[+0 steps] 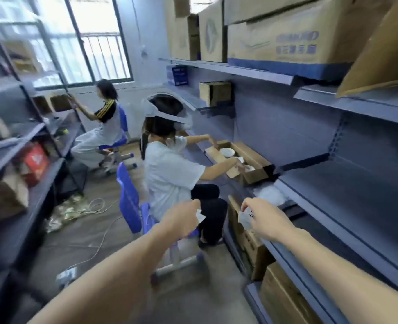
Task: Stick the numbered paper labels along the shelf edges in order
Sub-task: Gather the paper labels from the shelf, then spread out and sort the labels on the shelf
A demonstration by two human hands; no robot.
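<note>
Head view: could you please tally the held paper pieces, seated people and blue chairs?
Paper pieces: 2, one pinched in the left hand, one in the right hand
Seated people: 2
Blue chairs: 2
Total: 6

- Left hand point(181, 218): fingers curled, tips pinch small white scrap point(200, 216).
- Right hand point(264, 220): thumb and fingertips pinch label point(246, 218); dark handwriting on it, unreadable.
- Scrap and label apart, gap between both sets of fingertips.
- Shelf edge point(333, 226): just right of right fingers, untouched.
- Plastic wrap point(271, 195): just beyond right fingertips, on shelf.
- Cartons point(256, 251): below right fingers.
- Seated person point(170, 174), blue chair point(129, 199): beyond left fingers.
- Carton of bowls point(256, 176): farther beyond right fingers.
- Cable point(95, 206): floor, well left of left fingers.
</note>
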